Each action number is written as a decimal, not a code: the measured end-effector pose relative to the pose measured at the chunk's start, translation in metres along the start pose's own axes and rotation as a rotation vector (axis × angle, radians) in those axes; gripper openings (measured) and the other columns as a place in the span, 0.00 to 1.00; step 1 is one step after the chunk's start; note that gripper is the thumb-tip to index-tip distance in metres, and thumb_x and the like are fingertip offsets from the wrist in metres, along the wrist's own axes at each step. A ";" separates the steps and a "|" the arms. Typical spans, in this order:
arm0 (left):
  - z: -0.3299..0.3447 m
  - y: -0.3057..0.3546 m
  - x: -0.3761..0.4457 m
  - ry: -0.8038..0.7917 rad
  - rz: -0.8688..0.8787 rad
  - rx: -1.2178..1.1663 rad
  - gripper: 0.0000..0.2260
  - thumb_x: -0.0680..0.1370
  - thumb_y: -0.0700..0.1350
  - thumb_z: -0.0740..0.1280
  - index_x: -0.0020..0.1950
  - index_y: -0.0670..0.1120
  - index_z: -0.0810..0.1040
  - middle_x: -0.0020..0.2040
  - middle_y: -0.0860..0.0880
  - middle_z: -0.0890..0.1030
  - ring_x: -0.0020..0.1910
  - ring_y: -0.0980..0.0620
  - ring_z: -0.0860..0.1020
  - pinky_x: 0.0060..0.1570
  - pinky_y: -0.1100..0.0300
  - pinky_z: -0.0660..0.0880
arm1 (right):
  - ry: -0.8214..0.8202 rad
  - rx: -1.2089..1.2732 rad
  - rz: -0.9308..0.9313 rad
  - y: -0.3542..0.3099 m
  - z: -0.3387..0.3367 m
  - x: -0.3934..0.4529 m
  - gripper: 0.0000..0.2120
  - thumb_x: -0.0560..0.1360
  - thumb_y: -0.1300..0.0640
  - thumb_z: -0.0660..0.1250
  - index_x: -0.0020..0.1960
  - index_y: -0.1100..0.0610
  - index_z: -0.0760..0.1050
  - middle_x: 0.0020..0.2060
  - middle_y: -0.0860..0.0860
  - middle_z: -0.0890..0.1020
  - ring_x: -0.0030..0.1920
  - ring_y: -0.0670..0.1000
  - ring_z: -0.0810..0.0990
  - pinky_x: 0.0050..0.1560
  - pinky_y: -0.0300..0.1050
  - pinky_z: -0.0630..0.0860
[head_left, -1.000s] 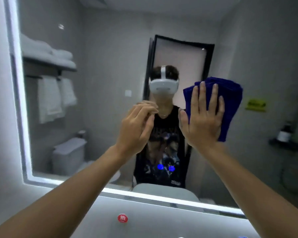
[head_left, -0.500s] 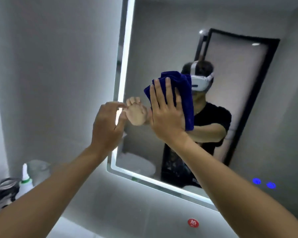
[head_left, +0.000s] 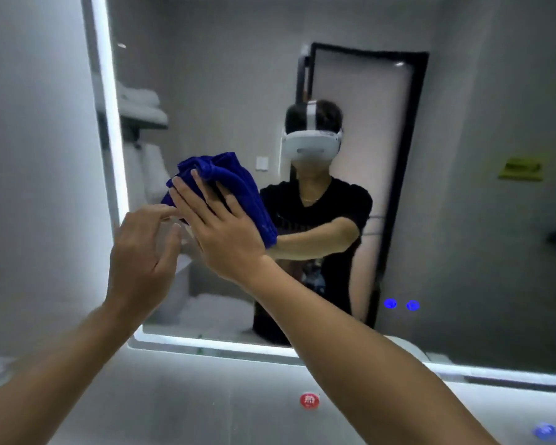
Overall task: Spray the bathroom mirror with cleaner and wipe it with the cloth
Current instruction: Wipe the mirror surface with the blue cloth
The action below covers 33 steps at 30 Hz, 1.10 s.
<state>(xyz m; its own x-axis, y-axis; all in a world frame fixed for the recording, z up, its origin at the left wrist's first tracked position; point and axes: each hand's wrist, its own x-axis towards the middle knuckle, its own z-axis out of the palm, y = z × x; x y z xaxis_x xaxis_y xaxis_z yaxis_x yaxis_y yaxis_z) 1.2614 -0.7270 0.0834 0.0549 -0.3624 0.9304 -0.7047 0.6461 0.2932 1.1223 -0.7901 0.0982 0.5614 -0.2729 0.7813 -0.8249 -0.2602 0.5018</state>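
Note:
The bathroom mirror (head_left: 463, 220) fills most of the head view, edged by a lit white strip. A folded blue cloth (head_left: 238, 187) lies flat against the glass near the mirror's left side. My right hand (head_left: 219, 226) presses on it with straight, spread fingers. My left hand (head_left: 142, 252) is raised just left of the right one, fingers loosely curled, its fingertips close to the cloth's lower corner; it holds nothing. No spray bottle shows in this view.
The lit mirror frame (head_left: 109, 155) runs down the left and along the bottom (head_left: 238, 346). A grey wall (head_left: 29, 187) lies left of it. A round red sticker (head_left: 309, 400) sits on the wall below the mirror. Two blue lights (head_left: 401, 305) glow on the glass.
My right hand has swept the cloth from the mirror's middle toward its left side. The view swung left and then back right. My left hand stayed raised beside it.

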 end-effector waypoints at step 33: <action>0.330 0.438 -0.049 -0.284 0.412 -0.561 0.10 0.81 0.43 0.61 0.54 0.40 0.79 0.55 0.46 0.78 0.60 0.44 0.75 0.57 0.41 0.73 | 0.081 -0.363 0.553 0.460 -0.198 -0.421 0.28 0.81 0.52 0.55 0.79 0.56 0.55 0.78 0.55 0.60 0.79 0.60 0.54 0.78 0.59 0.51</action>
<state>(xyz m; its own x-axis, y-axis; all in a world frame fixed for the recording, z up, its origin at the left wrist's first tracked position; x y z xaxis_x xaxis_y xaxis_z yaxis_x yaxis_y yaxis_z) 0.7162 -0.6480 0.0934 -0.3738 -0.1272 0.9187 -0.1584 0.9848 0.0719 0.4932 -0.6119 0.0737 0.0536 -0.2022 0.9779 -0.9677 0.2309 0.1008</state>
